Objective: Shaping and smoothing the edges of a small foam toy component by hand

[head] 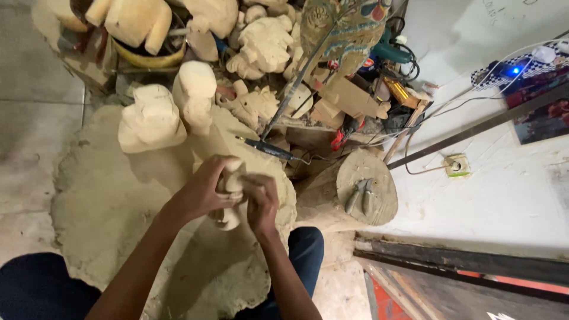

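Left hand (204,189) wraps the small pale carved wooden figure (230,198), steadying it. Right hand (261,201) pinches its near right side, above the sawdust-covered floor mat (101,201).

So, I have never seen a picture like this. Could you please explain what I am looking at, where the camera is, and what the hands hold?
There is only one picture. The camera sits on a person's head and looks down, so the two bare arms coming from the bottom belong to that person.

The left hand and the right hand together grip a small pale wooden figure. Whether the right hand also holds a tool, I cannot tell.

Under the hands lies a wide heap of sawdust. Behind it stand more unfinished carved figures, and a thin metal tool lies near them. To the right is a round log stump with pliers on top. A painted carving stands further back, among cables and power tools.
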